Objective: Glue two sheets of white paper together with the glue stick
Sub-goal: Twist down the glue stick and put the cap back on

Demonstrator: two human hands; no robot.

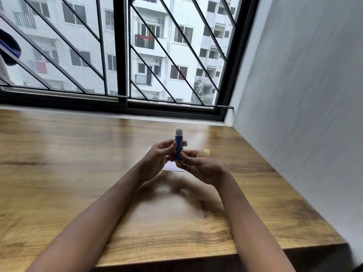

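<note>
Glue stick [178, 145], held upright above the wooden bench [78, 173] with its pale glue tip exposed at the top. Left hand [157, 158] pinches the blue barrel with its grip closed on the upper part; right hand [198, 165] has its grip closed on the base, apparently to twist it. White paper [172, 167] lies flat on the bench beneath the hands, mostly hidden; whether one sheet or two cannot be told. A yellow object [207, 152], possibly the cap, lies just right of the paper. Risks, as judged: over-extended glue could snap or smear when pressed down, and an unheld sheet could slide or wrinkle under the stroke.
</note>
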